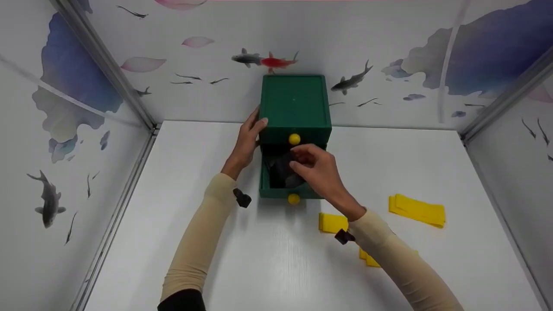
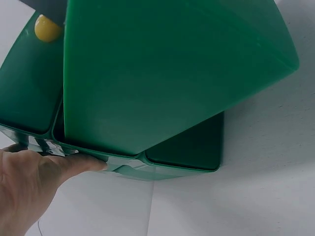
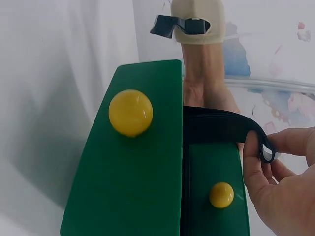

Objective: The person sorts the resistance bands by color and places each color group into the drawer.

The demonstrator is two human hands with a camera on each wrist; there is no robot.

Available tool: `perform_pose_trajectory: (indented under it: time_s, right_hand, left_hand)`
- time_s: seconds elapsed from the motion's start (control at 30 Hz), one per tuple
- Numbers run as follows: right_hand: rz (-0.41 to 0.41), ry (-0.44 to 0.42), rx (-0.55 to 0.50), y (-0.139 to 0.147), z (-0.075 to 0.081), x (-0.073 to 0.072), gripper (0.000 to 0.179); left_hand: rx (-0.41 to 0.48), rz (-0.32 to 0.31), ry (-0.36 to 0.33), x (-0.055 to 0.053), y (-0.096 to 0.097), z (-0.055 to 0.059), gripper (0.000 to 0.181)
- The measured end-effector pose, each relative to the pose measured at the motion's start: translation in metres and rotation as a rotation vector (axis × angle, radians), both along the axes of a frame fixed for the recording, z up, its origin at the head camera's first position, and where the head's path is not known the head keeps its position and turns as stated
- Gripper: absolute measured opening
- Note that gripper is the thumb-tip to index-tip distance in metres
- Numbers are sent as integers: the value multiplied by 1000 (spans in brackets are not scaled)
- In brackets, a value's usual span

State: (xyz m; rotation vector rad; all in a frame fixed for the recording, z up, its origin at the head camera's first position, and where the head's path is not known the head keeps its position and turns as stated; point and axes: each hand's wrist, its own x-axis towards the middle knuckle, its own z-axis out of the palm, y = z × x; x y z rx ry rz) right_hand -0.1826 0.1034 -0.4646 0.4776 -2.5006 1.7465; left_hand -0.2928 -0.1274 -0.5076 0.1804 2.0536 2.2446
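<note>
A green drawer cabinet [image 1: 293, 103] with round yellow knobs stands by the back wall, its lower drawer [image 1: 272, 193] pulled out. My left hand [image 1: 245, 142] holds the cabinet's left side, thumb near the front edge. In the left wrist view that hand [image 2: 29, 189] presses against the cabinet wall beside the drawer's green side. Over the open drawer, my right hand [image 1: 319, 169] pinches a flat black strip [image 3: 216, 127], folded over at its end, between thumb and fingers. The strip's other end lies down inside the drawer, hidden behind the drawer front [image 3: 128, 172].
Yellow folded strips [image 1: 417, 210] lie on the white table [image 1: 259, 268] at the right. A smaller yellow piece [image 1: 332, 223] and further yellow strips [image 1: 368, 258] show partly under the right forearm. Printed walls enclose the table at back and sides.
</note>
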Motion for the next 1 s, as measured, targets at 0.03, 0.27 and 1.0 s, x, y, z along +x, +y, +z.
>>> perform_pose_trajectory:
  time_s: [0.03, 0.27, 1.0]
  right_hand:
    - [6, -5, -2, -3, 0, 0, 30]
    - [42, -6, -18, -20, -2, 3, 30]
    - [28, 17, 151, 17, -35, 9, 33]
  left_hand:
    - [-3, 3, 0, 0, 0, 0, 73]
    - [-7, 14, -10, -1, -1, -1, 75]
    - [6, -11, 15, 2, -2, 1, 72]
